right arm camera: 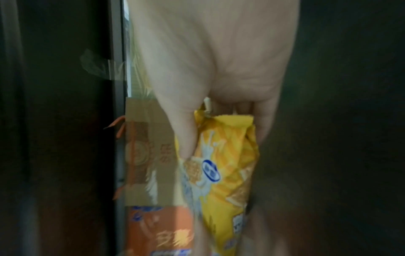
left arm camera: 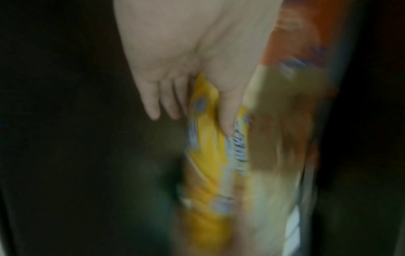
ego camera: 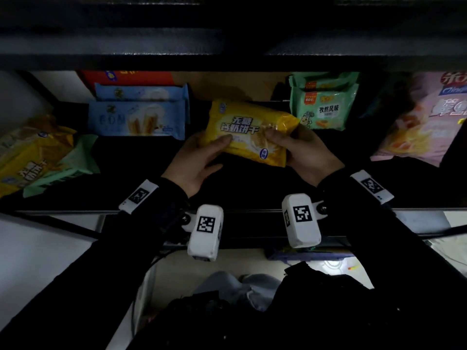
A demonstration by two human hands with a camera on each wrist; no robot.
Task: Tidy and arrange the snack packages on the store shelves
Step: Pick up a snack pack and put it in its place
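A yellow biscuit package (ego camera: pixel 249 132) with white lettering is held above the dark shelf (ego camera: pixel 141 173), in the middle. My left hand (ego camera: pixel 199 160) grips its left end, thumb on top and fingers beneath. My right hand (ego camera: pixel 305 152) grips its right end the same way. The left wrist view is blurred: the thumb (left arm camera: pixel 228 110) lies on the yellow package (left arm camera: pixel 210 155). In the right wrist view my thumb (right arm camera: pixel 186 138) and fingers pinch the package's crimped end (right arm camera: pixel 228 155).
Two blue wafer packs (ego camera: pixel 137 117) lie at the back left, before a red box (ego camera: pixel 129 78). Green packs (ego camera: pixel 324 104) stand at the back right, a pink bag (ego camera: pixel 427 117) far right. Yellow and green packs (ego camera: pixel 38 155) lie heaped far left. A cardboard box (ego camera: pixel 227 85) sits behind.
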